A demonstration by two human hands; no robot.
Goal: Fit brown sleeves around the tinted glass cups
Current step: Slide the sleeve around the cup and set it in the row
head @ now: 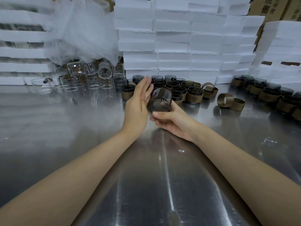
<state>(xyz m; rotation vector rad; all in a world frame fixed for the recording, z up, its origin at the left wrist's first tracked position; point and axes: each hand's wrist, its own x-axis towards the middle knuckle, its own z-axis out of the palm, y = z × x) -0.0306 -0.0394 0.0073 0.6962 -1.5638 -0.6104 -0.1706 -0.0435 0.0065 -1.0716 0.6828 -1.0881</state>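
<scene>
Shining, the metal surface (pixel 65 128) holds brown sleeves (pixel 225 100). Above it the right hand (pixel 174 123) grips a dark glass cup (pixel 160 101); the left hand (pixel 138 103) presses flat against it. White boxes (pixel 172 38) stack up behind.

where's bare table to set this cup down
Widest bare steel table lies left of the left hand, in front of the clear glasses. A smaller patch lies right of the right hand, which holds the tinted cup, nearer than the loose sleeves. Crowded: the back edge, with sleeved cups in the middle and a right-hand row.
</scene>
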